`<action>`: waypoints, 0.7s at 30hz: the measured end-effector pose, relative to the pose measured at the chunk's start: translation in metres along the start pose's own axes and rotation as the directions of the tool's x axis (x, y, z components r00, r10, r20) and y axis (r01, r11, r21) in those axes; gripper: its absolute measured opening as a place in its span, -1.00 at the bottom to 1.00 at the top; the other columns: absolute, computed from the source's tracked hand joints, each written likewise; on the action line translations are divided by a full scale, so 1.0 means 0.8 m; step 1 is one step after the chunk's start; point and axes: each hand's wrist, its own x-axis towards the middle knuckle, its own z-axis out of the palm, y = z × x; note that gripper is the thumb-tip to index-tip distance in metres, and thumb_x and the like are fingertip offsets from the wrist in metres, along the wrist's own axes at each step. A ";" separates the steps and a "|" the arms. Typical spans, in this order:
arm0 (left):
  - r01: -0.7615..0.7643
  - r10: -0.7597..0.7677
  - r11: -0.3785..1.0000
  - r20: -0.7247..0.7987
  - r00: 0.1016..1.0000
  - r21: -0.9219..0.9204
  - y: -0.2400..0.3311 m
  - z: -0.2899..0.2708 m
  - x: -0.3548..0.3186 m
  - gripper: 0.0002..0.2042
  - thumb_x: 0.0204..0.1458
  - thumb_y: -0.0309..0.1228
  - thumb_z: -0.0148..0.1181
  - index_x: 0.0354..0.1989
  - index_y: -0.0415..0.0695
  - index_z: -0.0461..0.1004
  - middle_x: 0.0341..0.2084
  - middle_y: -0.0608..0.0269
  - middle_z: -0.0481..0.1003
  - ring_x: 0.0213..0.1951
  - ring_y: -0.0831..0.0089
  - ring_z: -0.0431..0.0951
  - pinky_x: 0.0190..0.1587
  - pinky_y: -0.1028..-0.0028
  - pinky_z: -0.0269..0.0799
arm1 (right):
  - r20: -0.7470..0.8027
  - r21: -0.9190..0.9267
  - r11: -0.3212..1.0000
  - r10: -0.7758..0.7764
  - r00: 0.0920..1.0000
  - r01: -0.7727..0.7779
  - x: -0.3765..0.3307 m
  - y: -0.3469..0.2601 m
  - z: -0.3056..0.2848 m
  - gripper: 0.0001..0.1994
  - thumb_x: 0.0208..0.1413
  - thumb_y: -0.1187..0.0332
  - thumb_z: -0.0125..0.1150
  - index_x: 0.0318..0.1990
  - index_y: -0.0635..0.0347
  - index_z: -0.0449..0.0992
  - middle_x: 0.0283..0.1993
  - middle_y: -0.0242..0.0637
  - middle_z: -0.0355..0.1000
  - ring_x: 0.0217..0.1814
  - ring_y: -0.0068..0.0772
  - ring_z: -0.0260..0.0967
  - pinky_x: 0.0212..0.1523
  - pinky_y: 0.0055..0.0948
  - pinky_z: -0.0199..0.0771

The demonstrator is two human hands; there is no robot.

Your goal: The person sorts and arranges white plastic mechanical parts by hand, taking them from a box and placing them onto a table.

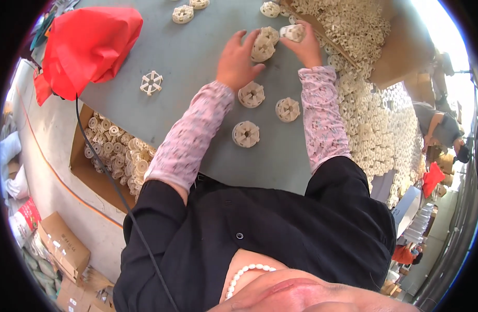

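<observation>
Pinched between the fingers of my right hand [306, 49] is a round, cream plastic slotted part [292, 33]. My left hand [238, 61] has its thumb and fingers spread beside a similar cream part [262, 49], at its left edge; whether they touch is hard to tell. Another cream round part [270, 35] sits against that one on the far side. Nearer to me on the grey table [197, 67] lie several more round slotted parts [246, 134]. A flat six-spoked ring [151, 82] lies alone to the left.
A large heap of cream parts [374, 125] runs along the right, beside a cardboard box [405, 52] of small pieces. A red cloth bag [91, 47] rests at the far left. Below the table's left edge stands a carton of cream parts [114, 148]. A black cable [111, 182] hangs nearby.
</observation>
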 end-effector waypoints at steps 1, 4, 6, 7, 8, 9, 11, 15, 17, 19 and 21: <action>0.034 -0.036 0.999 0.070 0.997 0.031 -0.008 0.022 0.010 -0.26 -0.12 -0.42 0.48 0.34 0.04 0.36 0.26 -0.02 0.36 0.17 -0.01 0.49 0.25 0.17 0.47 | 0.032 0.022 1.000 -0.022 0.999 0.021 0.013 0.000 0.010 -0.20 -0.24 0.10 0.63 0.21 0.15 0.43 0.11 -0.03 0.54 0.12 -0.03 0.53 0.14 -0.18 0.54; 0.041 -0.057 0.996 0.203 0.977 0.082 -0.032 0.046 0.023 -0.21 -0.18 -0.38 0.54 0.35 0.14 0.37 0.22 -0.02 0.40 0.18 -0.04 0.48 0.25 0.17 0.45 | 0.080 -0.074 0.990 -0.117 0.990 0.123 0.032 0.003 0.037 -0.21 -0.23 0.12 0.63 0.22 0.10 0.42 0.13 -0.01 0.52 0.16 -0.02 0.51 0.16 -0.17 0.53; 0.100 -0.106 0.994 0.267 0.958 0.036 -0.049 0.039 0.017 -0.21 -0.19 -0.40 0.55 0.33 0.13 0.39 0.17 -0.04 0.45 0.18 -0.05 0.49 0.23 0.17 0.47 | 0.285 -0.030 0.999 -0.018 0.958 0.028 0.037 0.003 0.046 -0.21 -0.21 0.18 0.63 0.26 0.05 0.40 0.16 -0.05 0.52 0.20 -0.09 0.49 0.22 -0.21 0.48; 0.109 -0.115 0.993 0.265 0.957 0.039 -0.053 0.025 0.010 -0.21 -0.19 -0.40 0.55 0.33 0.13 0.39 0.17 -0.04 0.45 0.18 -0.05 0.49 0.23 0.17 0.47 | 0.295 -0.124 0.989 -0.045 0.954 0.085 0.032 0.000 0.052 -0.19 -0.22 0.22 0.62 0.28 0.05 0.39 0.16 -0.07 0.51 0.20 -0.08 0.50 0.22 -0.22 0.49; 0.164 -0.162 0.986 0.226 0.961 0.010 -0.059 0.007 0.001 -0.21 -0.19 -0.41 0.55 0.33 0.10 0.40 0.14 0.01 0.48 0.18 0.04 0.51 0.23 0.22 0.47 | 0.310 -0.216 0.966 -0.070 0.948 0.142 0.029 -0.002 0.060 -0.17 -0.24 0.25 0.62 0.29 0.04 0.37 0.17 -0.08 0.50 0.19 -0.07 0.50 0.22 -0.22 0.49; 0.217 -0.208 0.976 0.191 0.959 -0.024 -0.057 -0.014 -0.008 -0.21 -0.20 -0.42 0.56 0.33 0.07 0.40 0.12 0.06 0.50 0.17 0.13 0.53 0.22 0.27 0.48 | 0.301 -0.223 0.957 -0.112 0.947 0.184 0.027 0.003 0.060 -0.18 -0.21 0.27 0.63 0.29 0.06 0.35 0.16 -0.12 0.49 0.16 -0.14 0.51 0.20 -0.25 0.51; 0.341 -0.309 0.894 0.150 0.939 -0.290 -0.039 -0.076 -0.045 -0.23 -0.19 -0.43 0.55 0.32 0.00 0.40 0.10 0.11 0.50 0.16 0.23 0.53 0.21 0.28 0.48 | 0.297 -0.076 0.987 -0.110 0.948 0.139 0.025 0.007 0.061 -0.20 -0.19 0.27 0.63 0.28 0.08 0.36 0.15 -0.14 0.49 0.14 -0.20 0.52 0.17 -0.27 0.52; 0.390 -0.428 0.676 0.099 0.899 -0.625 -0.019 -0.225 -0.175 -0.21 -0.15 -0.49 0.50 0.36 -0.10 0.34 0.08 0.22 0.47 0.13 0.39 0.51 0.20 0.34 0.48 | 0.324 0.221 0.969 -0.181 0.929 0.111 -0.004 -0.075 0.048 -0.25 -0.12 0.27 0.62 0.26 0.14 0.36 0.12 -0.17 0.50 0.07 -0.35 0.52 0.11 -0.33 0.54; 0.438 -0.557 0.589 0.053 0.829 -0.679 -0.016 -0.273 -0.245 -0.22 -0.08 -0.50 0.45 0.40 -0.10 0.28 0.11 0.19 0.46 0.14 0.33 0.52 0.17 0.34 0.50 | 0.274 0.095 0.986 -0.155 0.949 0.134 0.003 -0.101 0.044 -0.26 -0.11 0.27 0.62 0.25 0.13 0.37 0.11 -0.17 0.51 0.06 -0.35 0.53 0.09 -0.33 0.54; 0.475 -0.719 0.520 -0.063 0.692 -0.710 -0.045 -0.306 -0.324 -0.27 0.02 -0.49 0.40 0.42 -0.13 0.23 0.13 0.16 0.46 0.12 0.32 0.54 0.11 0.36 0.54 | 0.115 -0.045 0.985 -0.161 0.980 0.167 0.010 -0.103 0.061 -0.26 -0.12 0.20 0.64 0.24 0.12 0.39 0.09 -0.17 0.53 0.06 -0.31 0.54 0.07 -0.32 0.55; 0.517 -0.872 0.414 -0.164 0.461 -0.749 -0.097 -0.312 -0.390 -0.31 0.10 -0.44 0.39 0.41 -0.16 0.22 0.11 0.15 0.49 0.06 0.36 0.58 0.02 0.39 0.57 | 0.126 -0.127 0.984 -0.107 0.986 0.123 0.037 -0.081 0.067 -0.23 -0.16 0.15 0.64 0.24 0.09 0.39 0.11 -0.14 0.52 0.09 -0.22 0.53 0.11 -0.27 0.53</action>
